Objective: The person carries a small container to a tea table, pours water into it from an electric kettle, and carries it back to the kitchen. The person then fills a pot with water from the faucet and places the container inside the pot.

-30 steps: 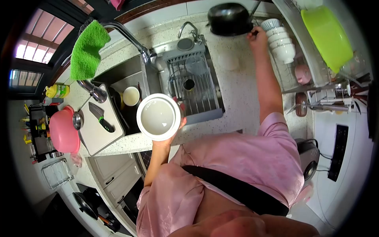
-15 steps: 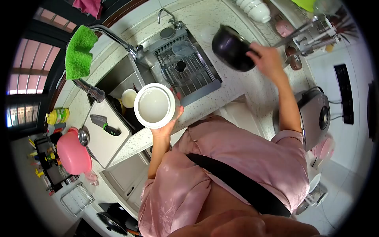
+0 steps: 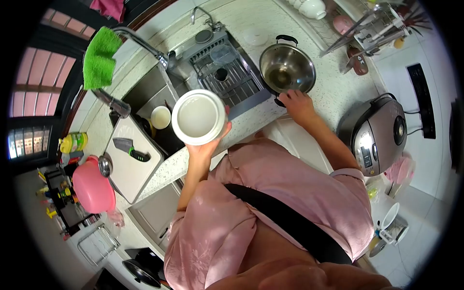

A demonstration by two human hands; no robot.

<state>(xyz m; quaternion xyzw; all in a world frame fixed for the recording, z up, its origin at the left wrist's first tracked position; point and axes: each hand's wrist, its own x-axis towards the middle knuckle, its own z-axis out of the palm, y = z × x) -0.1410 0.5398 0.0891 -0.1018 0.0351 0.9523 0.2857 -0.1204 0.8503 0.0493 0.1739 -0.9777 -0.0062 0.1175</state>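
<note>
My left hand (image 3: pixel 207 146) is closed around the side of a white ceramic bowl (image 3: pixel 197 116), holding it above the sink's front edge with its open top facing me. No food shows inside it. On the counter right of the sink sits a steel pot (image 3: pixel 302 63), upright, with two black handles. My right hand (image 3: pixel 298 105) is at the pot's near side, fingers curled at the near handle, which they partly hide. A small pale cup (image 3: pixel 160 117) stands in the left sink basin, behind the bowl.
A grey drying rack (image 3: pixel 241 92) covers the right basin. A knife (image 3: pixel 130 150) lies on the white cutting board (image 3: pixel 133 171). At left is a pink basin (image 3: pixel 93 186); at right, a rice cooker (image 3: pixel 379 137). A green cloth (image 3: pixel 100 60) hangs over the tap (image 3: pixel 140 36).
The pot was tilted with its dark outside towards me; now it rests upright, steel inside showing. My right hand moved down and left to its near handle. The bowl shifted slightly up and right.
</note>
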